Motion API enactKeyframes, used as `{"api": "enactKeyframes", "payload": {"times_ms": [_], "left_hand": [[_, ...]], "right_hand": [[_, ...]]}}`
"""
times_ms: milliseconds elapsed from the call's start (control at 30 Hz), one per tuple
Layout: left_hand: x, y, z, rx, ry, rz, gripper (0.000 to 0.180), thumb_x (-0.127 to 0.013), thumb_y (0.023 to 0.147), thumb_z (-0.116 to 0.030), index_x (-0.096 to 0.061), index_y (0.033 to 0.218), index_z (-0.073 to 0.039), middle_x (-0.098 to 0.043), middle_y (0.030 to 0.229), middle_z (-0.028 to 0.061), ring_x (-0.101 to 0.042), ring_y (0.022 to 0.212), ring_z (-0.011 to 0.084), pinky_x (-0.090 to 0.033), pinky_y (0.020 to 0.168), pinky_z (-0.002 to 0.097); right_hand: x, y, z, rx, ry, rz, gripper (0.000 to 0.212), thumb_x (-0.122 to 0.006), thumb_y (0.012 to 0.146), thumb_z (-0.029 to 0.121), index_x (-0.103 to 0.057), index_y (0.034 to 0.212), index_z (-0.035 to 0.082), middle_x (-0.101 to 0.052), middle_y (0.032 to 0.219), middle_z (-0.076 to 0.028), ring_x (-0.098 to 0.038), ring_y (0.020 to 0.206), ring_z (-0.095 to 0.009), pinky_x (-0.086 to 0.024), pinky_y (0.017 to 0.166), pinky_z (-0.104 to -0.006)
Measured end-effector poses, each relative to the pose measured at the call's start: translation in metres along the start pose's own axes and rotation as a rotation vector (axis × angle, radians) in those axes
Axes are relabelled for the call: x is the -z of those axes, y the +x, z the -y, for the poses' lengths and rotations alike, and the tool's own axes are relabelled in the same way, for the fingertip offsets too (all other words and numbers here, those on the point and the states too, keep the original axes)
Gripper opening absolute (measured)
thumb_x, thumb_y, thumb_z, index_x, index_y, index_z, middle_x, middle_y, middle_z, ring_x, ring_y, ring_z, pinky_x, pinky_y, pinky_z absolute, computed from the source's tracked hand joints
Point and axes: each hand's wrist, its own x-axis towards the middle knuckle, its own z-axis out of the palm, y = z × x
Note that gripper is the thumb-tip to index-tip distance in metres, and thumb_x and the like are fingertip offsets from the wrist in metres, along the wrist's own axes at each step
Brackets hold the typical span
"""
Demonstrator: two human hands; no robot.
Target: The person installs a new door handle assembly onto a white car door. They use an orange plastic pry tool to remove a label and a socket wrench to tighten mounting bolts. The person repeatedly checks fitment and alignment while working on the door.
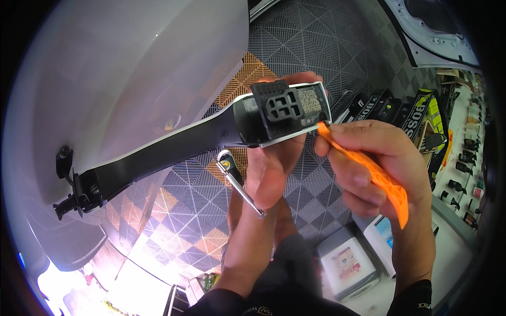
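My left hand point(270, 181) is closed around the wide end of a long part that looks like a car door handle point(179, 137). Its edge is white and its inner side black, with a ribbed black piece point(284, 105) and a square printed code on it. The narrow end points left, toward the car panel. In my right hand point(374, 158) is an orange plastic pry tool point(363, 163), pinched near its tip. That tip meets the right corner of the handle's wide end. A thin metal rod point(242, 192) shows beside my left palm; whether I hold it is unclear.
A pale car panel point(132, 63) fills the left side. The floor point(311, 47) has grey and orange tiles. Black cases point(385, 108) lie at right, beside a shelf of small items point(464, 168). A white-topped box point(348, 263) stands lower right; another car door point(437, 31) is upper right.
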Motion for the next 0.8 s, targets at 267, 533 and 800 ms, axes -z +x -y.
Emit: {"api": "enactKeyframes", "payload": {"times_ms": [267, 533, 800], "left_hand": [[0.002, 0.000, -0.005, 0.029, -0.008, -0.033, 0.116, -0.094, 0.060, -0.061, -0.046, 0.150, -0.006, -0.046, 0.150, 0.0258, -0.050, 0.140, 0.0372, -0.053, 0.111, 0.0434], [0.000, -0.009, -0.009, 0.073, 0.050, -0.137, 0.119, -0.096, 0.055, -0.057, -0.045, 0.155, -0.016, -0.042, 0.156, 0.0238, -0.053, 0.140, 0.0351, -0.049, 0.115, 0.0432], [0.000, -0.009, -0.010, 0.094, 0.008, -0.154, 0.122, -0.098, 0.049, -0.056, -0.048, 0.154, -0.021, -0.041, 0.158, 0.0229, -0.052, 0.140, 0.0341, -0.049, 0.114, 0.0414]], "right_hand": [[0.000, 0.004, -0.002, -0.024, -0.026, 0.029, 0.036, -0.041, 0.111, 0.016, -0.063, 0.109, -0.012, -0.056, 0.061, -0.008, -0.042, 0.032, -0.014, -0.042, 0.031, -0.0291], [0.000, 0.008, -0.001, 0.002, -0.069, 0.003, 0.035, -0.044, 0.111, 0.017, -0.062, 0.109, -0.013, -0.055, 0.061, -0.007, -0.045, 0.034, -0.013, -0.045, 0.032, -0.0293], [0.001, 0.012, 0.001, 0.003, -0.118, 0.005, 0.035, -0.046, 0.111, 0.018, -0.063, 0.109, -0.012, -0.055, 0.061, -0.005, -0.045, 0.035, -0.012, -0.046, 0.033, -0.0289]]}}
